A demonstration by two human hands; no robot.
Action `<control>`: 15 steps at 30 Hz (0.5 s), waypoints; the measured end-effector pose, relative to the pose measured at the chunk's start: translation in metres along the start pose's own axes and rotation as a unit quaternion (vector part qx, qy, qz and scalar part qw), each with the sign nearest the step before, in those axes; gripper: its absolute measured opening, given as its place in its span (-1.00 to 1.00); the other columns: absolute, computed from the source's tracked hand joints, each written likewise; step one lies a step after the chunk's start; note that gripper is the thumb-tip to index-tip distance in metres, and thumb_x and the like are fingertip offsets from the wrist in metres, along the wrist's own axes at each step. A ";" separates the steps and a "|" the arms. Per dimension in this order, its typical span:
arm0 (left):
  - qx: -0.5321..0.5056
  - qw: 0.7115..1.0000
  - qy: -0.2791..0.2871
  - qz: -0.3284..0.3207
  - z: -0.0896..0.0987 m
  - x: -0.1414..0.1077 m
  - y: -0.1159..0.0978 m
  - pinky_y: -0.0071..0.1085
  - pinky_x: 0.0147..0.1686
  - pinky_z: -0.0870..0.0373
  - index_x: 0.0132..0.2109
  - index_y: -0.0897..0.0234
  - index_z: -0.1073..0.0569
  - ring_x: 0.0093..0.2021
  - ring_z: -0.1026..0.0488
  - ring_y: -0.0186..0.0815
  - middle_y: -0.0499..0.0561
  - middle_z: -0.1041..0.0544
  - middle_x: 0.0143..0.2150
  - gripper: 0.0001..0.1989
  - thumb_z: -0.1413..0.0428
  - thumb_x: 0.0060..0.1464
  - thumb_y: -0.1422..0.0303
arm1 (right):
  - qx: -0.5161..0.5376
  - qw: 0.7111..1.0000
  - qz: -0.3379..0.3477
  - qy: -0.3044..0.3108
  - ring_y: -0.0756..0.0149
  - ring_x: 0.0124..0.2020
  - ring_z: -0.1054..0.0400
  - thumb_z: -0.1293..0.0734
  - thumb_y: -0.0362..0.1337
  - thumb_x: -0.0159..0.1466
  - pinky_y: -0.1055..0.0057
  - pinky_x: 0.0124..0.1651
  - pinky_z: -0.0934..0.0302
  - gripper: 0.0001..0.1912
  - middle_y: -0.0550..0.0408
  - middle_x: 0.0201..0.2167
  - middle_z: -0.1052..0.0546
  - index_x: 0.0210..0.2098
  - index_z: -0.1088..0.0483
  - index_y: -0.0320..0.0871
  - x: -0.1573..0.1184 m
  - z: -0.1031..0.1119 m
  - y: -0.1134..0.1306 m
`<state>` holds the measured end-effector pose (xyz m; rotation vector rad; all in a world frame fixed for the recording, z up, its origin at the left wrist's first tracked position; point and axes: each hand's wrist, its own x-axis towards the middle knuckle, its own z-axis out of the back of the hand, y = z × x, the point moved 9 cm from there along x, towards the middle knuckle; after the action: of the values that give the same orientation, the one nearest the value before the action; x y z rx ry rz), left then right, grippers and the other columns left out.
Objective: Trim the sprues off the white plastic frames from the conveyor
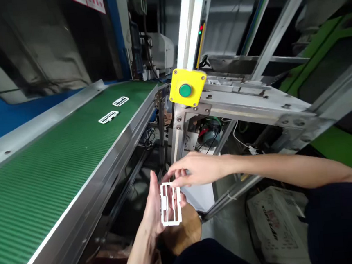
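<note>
A white plastic frame [164,204] with long slots lies across the palm side of my left hand [153,210]. The fingers of this hand curl behind the frame and show partly through its slots, while its thumb stands up at the left edge. From the right, my right hand [194,169] reaches over, its thumb and bent fingers at the frame's top right corner. Two similar white plastic frames, a nearer one [108,117] and a farther one [120,101], rest on the green conveyor belt [58,158], apart from both hands.
The belt's metal side rail [86,201] runs along my left. A yellow box with a green button [185,90] is mounted on an aluminium post ahead. Below my hands is a round wooden stool seat [187,229]. A printed carton [279,225] stands at lower right.
</note>
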<state>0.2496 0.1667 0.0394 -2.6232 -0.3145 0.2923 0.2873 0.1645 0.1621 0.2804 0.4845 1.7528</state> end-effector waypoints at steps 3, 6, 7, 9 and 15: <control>0.009 0.999 0.001 0.047 -0.008 0.005 0.014 -0.46 -0.63 -0.37 -0.05 0.49 -0.41 -0.60 -0.46 -0.25 0.15 -0.52 -0.51 -0.33 0.17 0.12 -0.09 | 0.137 0.988 -0.013 0.068 0.45 -0.45 -0.44 -0.17 -0.21 0.27 0.53 -0.24 -0.27 -0.74 0.20 -0.57 -0.51 -0.24 -0.43 -0.21 0.001 -0.021 -0.002; 0.014 0.999 0.007 0.049 -0.013 0.004 0.012 -0.39 -0.48 -0.45 -0.05 0.49 -0.41 -0.48 -0.51 -0.20 0.20 -0.55 -0.42 -0.37 0.18 0.16 -0.03 | 0.235 0.966 -0.057 0.094 0.48 -0.59 -0.38 -0.14 -0.26 0.28 0.54 -0.38 -0.27 -0.76 0.20 -0.64 -0.46 -0.28 -0.38 -0.25 -0.002 -0.032 -0.010; 0.015 0.999 0.012 0.047 -0.015 0.002 0.010 -0.37 -0.43 -0.46 -0.04 0.48 -0.41 -0.44 -0.52 -0.19 0.21 -0.55 -0.39 -0.40 0.18 0.18 0.00 | 0.245 0.962 -0.073 0.091 0.48 -0.61 -0.36 -0.15 -0.25 0.27 0.55 -0.44 -0.25 -0.77 0.19 -0.64 -0.45 -0.30 -0.37 -0.26 -0.003 -0.032 -0.014; 0.013 0.999 0.026 0.043 -0.018 0.000 0.007 -0.34 -0.35 -0.46 -0.04 0.47 -0.41 -0.38 -0.52 -0.19 0.22 -0.55 -0.32 -0.47 0.17 0.22 0.07 | 0.232 0.965 -0.092 0.077 0.48 -0.62 -0.34 -0.19 -0.23 0.25 0.56 -0.48 -0.22 -0.78 0.18 -0.64 -0.45 -0.33 -0.37 -0.25 -0.002 -0.029 -0.024; -0.021 1.000 0.017 0.004 -0.009 0.007 -0.003 -0.31 -0.22 -0.45 -0.09 0.43 -0.44 -0.30 -0.51 -0.22 0.18 -0.53 -0.25 -0.67 0.09 0.24 0.27 | -0.060 0.989 -0.036 -0.131 0.33 -0.23 -0.39 -0.18 -0.14 0.28 0.39 -0.16 -0.28 -0.70 0.00 -0.25 -0.51 -0.15 -0.38 -0.22 -0.007 0.005 -0.019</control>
<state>0.2578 0.1675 0.0479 -2.6679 -0.3026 0.2469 0.3079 0.1621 0.1577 0.3963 0.1956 1.6391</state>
